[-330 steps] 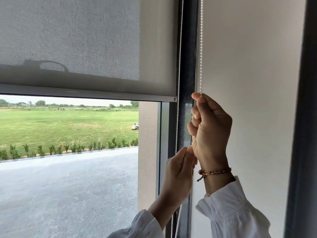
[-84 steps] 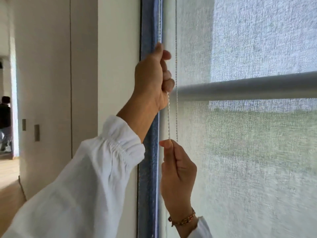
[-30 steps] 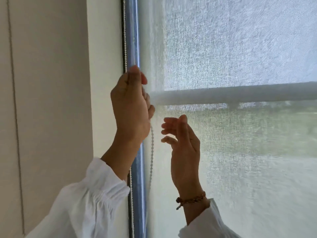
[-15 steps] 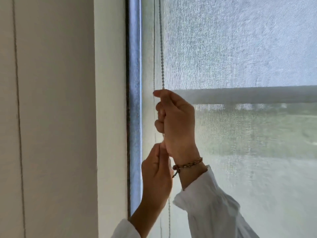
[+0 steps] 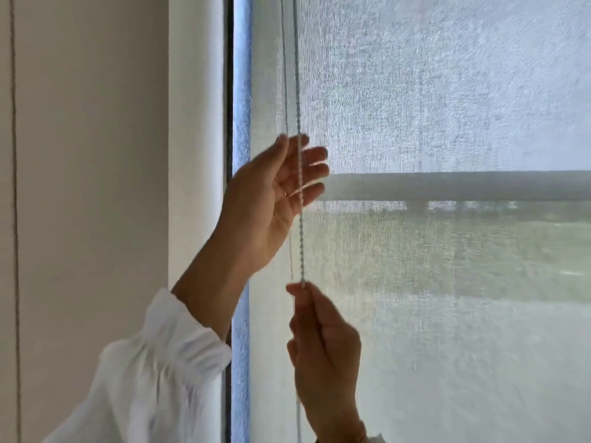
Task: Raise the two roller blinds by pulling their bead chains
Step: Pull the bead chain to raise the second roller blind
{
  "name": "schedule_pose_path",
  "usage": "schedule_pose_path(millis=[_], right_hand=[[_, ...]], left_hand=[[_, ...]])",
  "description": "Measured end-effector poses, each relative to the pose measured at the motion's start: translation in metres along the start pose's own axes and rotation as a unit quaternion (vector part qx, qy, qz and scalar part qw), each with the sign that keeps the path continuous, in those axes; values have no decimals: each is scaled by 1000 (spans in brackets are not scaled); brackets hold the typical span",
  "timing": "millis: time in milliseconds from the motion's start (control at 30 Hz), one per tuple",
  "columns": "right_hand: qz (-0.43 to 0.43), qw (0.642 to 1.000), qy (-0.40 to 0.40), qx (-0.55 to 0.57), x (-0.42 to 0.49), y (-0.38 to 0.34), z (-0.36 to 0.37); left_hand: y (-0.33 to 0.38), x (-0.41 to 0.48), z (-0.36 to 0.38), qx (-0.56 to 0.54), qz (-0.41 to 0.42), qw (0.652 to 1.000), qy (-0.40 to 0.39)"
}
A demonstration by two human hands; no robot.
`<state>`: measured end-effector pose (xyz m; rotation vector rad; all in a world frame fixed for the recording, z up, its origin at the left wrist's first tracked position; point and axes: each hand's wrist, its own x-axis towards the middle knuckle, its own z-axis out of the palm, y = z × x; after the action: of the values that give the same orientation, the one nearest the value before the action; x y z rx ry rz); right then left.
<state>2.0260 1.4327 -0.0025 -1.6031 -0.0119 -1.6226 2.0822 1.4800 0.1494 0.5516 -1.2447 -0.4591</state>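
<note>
A pale see-through roller blind (image 5: 431,91) covers the window; a grey bar (image 5: 463,185) shows through it about halfway up. A white bead chain (image 5: 296,91) hangs taut down the blind's left edge, with a second thinner strand (image 5: 284,75) just left of it. My right hand (image 5: 323,343) is low and pinches the front strand between thumb and fingers. My left hand (image 5: 268,206) is higher, fingers spread and nearly straight, palm toward me; the chain runs in front of its fingers without being gripped.
A blue-grey window frame (image 5: 240,91) runs vertically left of the blind. Beside it stands a cream wall (image 5: 96,155) with a thin vertical seam. My loose white sleeve (image 5: 150,388) fills the lower left. Green ground outside shows blurred through the fabric.
My right hand has pulled the chain down from bar height to well below it. My left hand has let go, risen above it and spread its fingers behind the chain.
</note>
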Motion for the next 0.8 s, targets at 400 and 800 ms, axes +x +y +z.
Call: schedule_pose_path(millis=[400, 800], right_hand=[[96, 993, 8, 67, 8, 11, 3], [87, 988, -9, 128, 87, -37, 42]], left_hand=[[-33, -26, -13, 236, 180, 926, 233], [-126, -115, -42, 322, 100, 919, 204]])
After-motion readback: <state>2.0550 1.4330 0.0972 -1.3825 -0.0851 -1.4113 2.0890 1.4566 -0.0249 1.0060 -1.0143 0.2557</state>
